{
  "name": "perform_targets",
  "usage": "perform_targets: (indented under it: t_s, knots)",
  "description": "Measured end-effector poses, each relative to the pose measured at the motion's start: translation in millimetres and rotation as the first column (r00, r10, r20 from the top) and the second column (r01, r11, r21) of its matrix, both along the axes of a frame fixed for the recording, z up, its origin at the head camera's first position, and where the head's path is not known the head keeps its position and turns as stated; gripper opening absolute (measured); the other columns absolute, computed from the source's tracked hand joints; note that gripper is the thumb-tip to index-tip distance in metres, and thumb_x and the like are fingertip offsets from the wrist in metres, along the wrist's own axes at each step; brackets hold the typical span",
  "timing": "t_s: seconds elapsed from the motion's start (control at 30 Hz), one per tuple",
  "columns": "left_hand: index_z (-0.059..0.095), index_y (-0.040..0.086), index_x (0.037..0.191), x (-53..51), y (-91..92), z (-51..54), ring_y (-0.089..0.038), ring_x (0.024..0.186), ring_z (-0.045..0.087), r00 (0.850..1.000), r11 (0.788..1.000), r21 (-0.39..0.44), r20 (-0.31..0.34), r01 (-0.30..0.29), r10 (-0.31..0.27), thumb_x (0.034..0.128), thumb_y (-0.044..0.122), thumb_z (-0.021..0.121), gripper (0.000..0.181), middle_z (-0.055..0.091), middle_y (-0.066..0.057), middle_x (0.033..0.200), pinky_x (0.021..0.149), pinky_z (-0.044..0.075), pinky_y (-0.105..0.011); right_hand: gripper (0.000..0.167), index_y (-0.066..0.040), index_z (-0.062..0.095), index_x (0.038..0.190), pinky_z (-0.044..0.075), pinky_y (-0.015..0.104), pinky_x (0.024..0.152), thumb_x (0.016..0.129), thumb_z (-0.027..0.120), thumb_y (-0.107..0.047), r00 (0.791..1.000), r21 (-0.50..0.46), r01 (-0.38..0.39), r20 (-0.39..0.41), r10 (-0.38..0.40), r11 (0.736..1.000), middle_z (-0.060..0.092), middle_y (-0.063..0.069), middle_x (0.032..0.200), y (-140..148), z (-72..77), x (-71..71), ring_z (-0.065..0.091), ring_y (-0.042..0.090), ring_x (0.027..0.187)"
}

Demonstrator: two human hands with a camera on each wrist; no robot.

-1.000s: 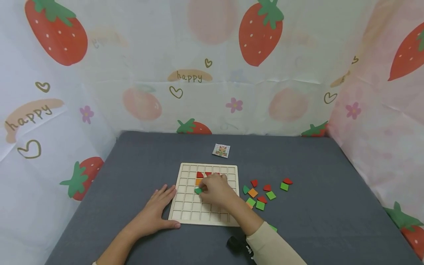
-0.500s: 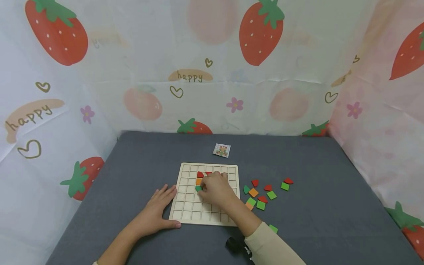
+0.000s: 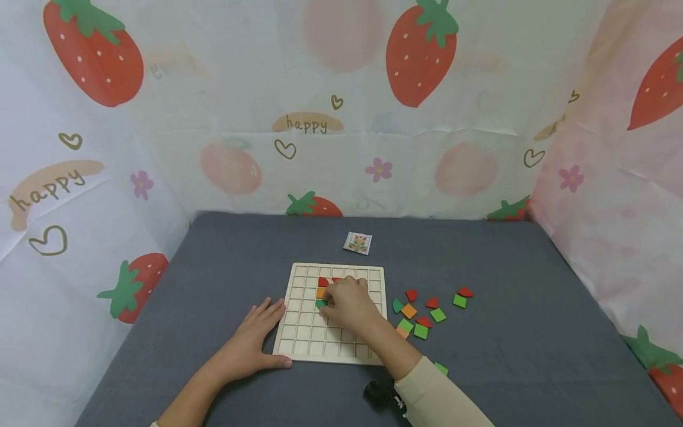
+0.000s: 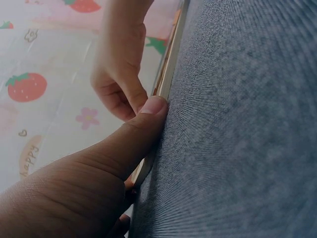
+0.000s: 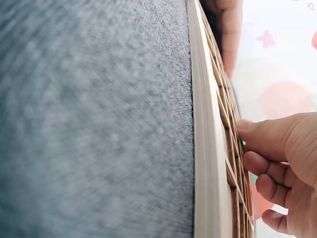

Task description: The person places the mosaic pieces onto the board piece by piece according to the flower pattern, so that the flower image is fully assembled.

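Note:
A pale wooden grid board [image 3: 300, 333] lies on the grey table. My left hand [image 3: 249, 343] rests at its near left corner, fingers fairly straight along the left edge and thumb on the front edge. Over the board's middle, my right hand [image 3: 349, 305] pinches a small green tile [image 3: 321, 303] at a cell just below an orange square tile [image 3: 321, 293]. Above that sits a red rounded tile [image 3: 323, 281], with another red tile [image 3: 337, 279] to its right. My right hand hides part of the grid. In the right wrist view its thumb [image 5: 252, 131] touches the board's surface.
Right of the board lie loose red, orange and green tiles, among them a light green square [image 3: 438, 315] and a red tile [image 3: 411, 295]. A small pattern card [image 3: 358, 243] lies behind the board. A black object [image 3: 376, 394] shows beside the right sleeve.
The green tile has shifted slightly away from me, up against the orange one, with my right fingers still at it. My left hand has stayed put on the board.

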State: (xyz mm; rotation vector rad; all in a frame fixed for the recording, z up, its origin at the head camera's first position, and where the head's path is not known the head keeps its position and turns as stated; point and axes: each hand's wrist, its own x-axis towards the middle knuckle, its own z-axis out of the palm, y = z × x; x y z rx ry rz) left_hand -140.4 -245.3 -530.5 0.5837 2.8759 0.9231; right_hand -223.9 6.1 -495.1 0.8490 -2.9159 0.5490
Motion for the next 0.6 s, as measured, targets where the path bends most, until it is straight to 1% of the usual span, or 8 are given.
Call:
perform_targets:
  t_s: [0.2,0.33,0.43,0.53,0.6]
  knots:
    - [0.031,0.005,0.161,-1.3,0.5,-0.9,-0.039,0.158,0.013,1.000,1.000,0.001,0.017,0.000,0.000,0.0709,0.064,0.084,0.120,0.027,-0.011,0.169,0.126,0.009,-0.062,0.016,-0.020,0.080,0.097,0.039,0.039,0.080,0.086,0.084,-0.032,1.000,-0.017,-0.013,0.020,0.014,1.000,0.066,-0.014,0.077,1.8,0.4,-1.4,0.053,0.012,0.081]
    - [0.031,0.005,0.161,-1.8,0.5,-1.4,-0.039,0.158,0.012,1.000,1.000,0.003,0.019,-0.001,0.001,0.0711,0.063,0.085,0.120,0.026,-0.011,0.169,0.126,0.008,-0.062,0.018,-0.020,0.080,0.102,0.040,0.037,0.080,0.088,0.082,-0.032,0.999,-0.026,-0.040,0.017,0.040,0.999,0.072,-0.011,0.089,6.7,5.1,-0.8,0.055,0.013,0.087]
    - [0.031,0.006,0.161,-1.9,0.9,-1.7,-0.040,0.158,0.012,1.000,1.000,0.003,0.014,-0.002,0.002,0.0715,0.062,0.085,0.119,0.026,-0.011,0.169,0.126,0.008,-0.062,0.021,-0.019,0.080,0.107,0.041,0.037,0.080,0.089,0.081,-0.031,0.998,-0.032,-0.064,-0.002,0.064,0.997,0.074,-0.007,0.100,13.2,12.4,0.7,0.057,0.015,0.092]
    - [0.032,0.006,0.161,-2.2,1.3,-1.9,-0.040,0.158,0.013,1.000,1.000,0.000,0.009,-0.004,0.004,0.0713,0.062,0.086,0.119,0.027,-0.011,0.169,0.126,0.008,-0.062,0.023,-0.018,0.079,0.110,0.043,0.039,0.083,0.090,0.081,-0.029,0.996,-0.038,-0.086,-0.035,0.085,0.996,0.074,-0.006,0.102,23.2,20.1,2.5,0.059,0.016,0.096]
    - [0.032,0.005,0.161,-2.6,1.8,-1.9,-0.040,0.158,0.013,1.000,1.000,-0.001,0.006,-0.002,0.002,0.0712,0.062,0.086,0.119,0.027,-0.012,0.169,0.126,0.008,-0.062,0.023,-0.018,0.079,0.111,0.044,0.041,0.087,0.091,0.080,-0.029,0.995,-0.051,-0.093,-0.051,0.090,0.994,0.074,-0.005,0.103,32.1,25.7,3.7,0.059,0.017,0.099]
